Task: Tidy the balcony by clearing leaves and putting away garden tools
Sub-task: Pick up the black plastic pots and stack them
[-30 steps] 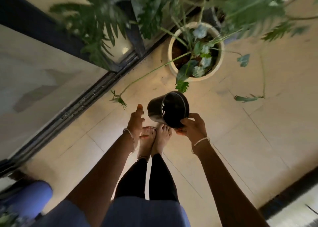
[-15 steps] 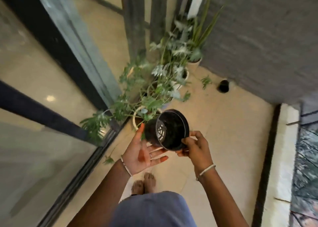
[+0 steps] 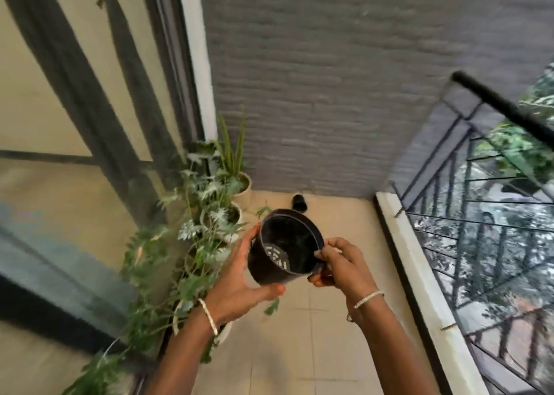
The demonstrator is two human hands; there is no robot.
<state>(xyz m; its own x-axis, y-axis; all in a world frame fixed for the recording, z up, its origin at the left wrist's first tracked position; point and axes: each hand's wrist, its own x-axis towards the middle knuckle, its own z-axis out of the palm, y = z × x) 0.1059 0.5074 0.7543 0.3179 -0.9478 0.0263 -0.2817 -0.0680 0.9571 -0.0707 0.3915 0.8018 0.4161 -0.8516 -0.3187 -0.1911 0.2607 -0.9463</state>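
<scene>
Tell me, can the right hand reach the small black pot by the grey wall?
Probably not: the right hand pinches the rim of the held pot, and the small pot sits far ahead.

Balcony count: pots, planters, hands, bangles.
Two round black plastic pots: the held black pot and a small black pot on the floor. Three pale round planters show, far planter, middle planter, near planter; foliage may hide others. Two hands, left hand, right hand, and two silver bangles, left bangle, right bangle.
</scene>
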